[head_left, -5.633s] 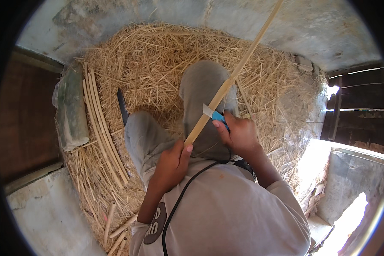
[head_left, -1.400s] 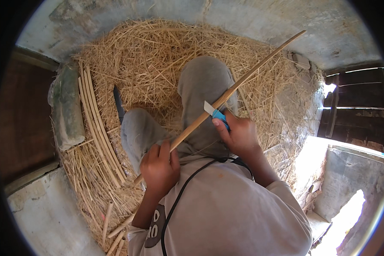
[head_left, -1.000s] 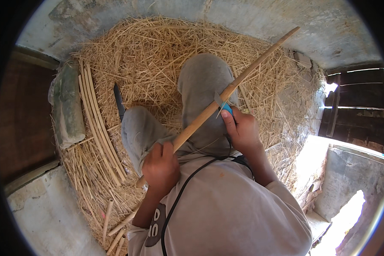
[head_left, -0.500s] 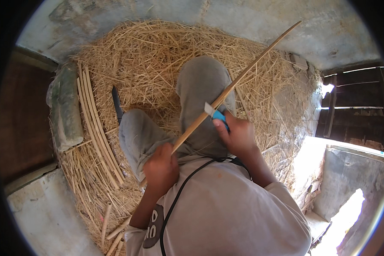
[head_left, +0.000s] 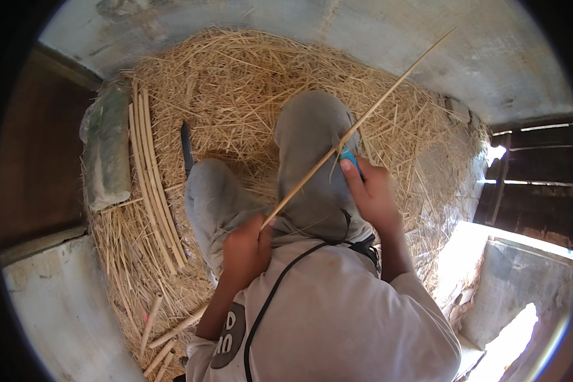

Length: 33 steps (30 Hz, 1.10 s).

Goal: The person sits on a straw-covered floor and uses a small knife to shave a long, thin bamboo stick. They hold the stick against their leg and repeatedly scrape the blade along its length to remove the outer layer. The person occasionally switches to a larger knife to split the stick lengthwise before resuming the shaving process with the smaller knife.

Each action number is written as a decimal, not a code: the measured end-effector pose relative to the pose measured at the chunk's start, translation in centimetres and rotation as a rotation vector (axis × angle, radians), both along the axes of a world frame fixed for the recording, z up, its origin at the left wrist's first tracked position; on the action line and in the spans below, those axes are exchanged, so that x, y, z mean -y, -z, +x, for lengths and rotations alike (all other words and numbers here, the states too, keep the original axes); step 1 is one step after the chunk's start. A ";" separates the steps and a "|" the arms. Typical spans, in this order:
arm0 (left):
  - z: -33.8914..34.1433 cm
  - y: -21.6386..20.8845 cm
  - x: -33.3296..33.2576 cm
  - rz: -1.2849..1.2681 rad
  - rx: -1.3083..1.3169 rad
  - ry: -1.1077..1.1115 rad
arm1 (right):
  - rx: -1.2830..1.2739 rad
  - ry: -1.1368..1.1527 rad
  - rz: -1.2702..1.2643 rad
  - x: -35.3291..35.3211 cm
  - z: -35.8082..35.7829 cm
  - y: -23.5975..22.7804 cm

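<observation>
And there was the left hand [head_left: 245,248], fingers curled tight with no gap, gripping the long pale strip [head_left: 304,179] near its lower end, presumably to anchor it! Up and to the right of those knuckles, the right hand [head_left: 370,190] had its fingers wrapped snugly round a blue-handled cutter [head_left: 348,156], thumb along the handle, likely for control, the blade mostly lost against the strip. A thin curl [head_left: 332,169] hung just beside the right thumb. The strip slanted between both sets of fingers and out beyond them, crossing over the raised knee [head_left: 313,124], perhaps for backing, though contact was impossible to tell. Beyond the fingertips, loose straw [head_left: 235,83] covered the ground; left of the left fingers lay long sticks [head_left: 153,184], a greenish cylinder [head_left: 108,149] and a dark blade [head_left: 186,145]. Farthest ahead rose a stained grey wall [head_left: 388,41], and well right of the right fingers, dark slats [head_left: 531,181] let in glaring light.
</observation>
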<state>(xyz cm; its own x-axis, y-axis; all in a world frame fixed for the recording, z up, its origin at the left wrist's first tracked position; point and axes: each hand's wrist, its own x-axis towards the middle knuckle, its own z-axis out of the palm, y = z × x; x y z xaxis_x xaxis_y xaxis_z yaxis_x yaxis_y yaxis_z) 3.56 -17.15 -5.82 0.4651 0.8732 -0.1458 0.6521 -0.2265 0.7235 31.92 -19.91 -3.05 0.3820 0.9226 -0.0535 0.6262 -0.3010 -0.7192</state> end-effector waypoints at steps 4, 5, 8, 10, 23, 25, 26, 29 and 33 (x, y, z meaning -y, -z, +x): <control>-1.4 0.8 0.0 -0.236 0.211 -0.113 | -0.334 -0.525 -0.229 -1.6 2.2 -4.9; -1.7 1.1 0.1 -0.268 0.254 -0.165 | -0.420 -0.623 -0.301 -2.5 2.7 -5.9; -3.1 1.9 0.6 -0.374 0.327 -0.364 | -0.491 -0.736 -0.267 -6.5 1.9 -7.6; -4.2 2.4 0.8 -0.406 0.365 -0.518 | -0.385 -0.681 -0.225 -10.1 0.8 -8.5; -9.9 6.2 2.3 -0.524 0.788 -1.073 | 1.083 -1.054 -0.704 -31.1 -13.5 12.0; -10.9 6.4 2.3 -0.559 0.837 -1.101 | 1.017 -1.133 -0.685 -31.6 -16.5 14.2; -11.4 6.3 2.4 -0.580 0.865 -1.118 | 0.902 -1.205 -0.666 -31.9 -18.3 15.5; -12.7 5.7 3.1 -0.627 0.947 -1.168 | 0.605 -1.204 -0.631 -31.1 -25.2 21.0; -13.0 5.3 4.3 -0.641 0.980 -1.226 | 0.508 -1.274 -0.485 -27.8 -32.3 27.8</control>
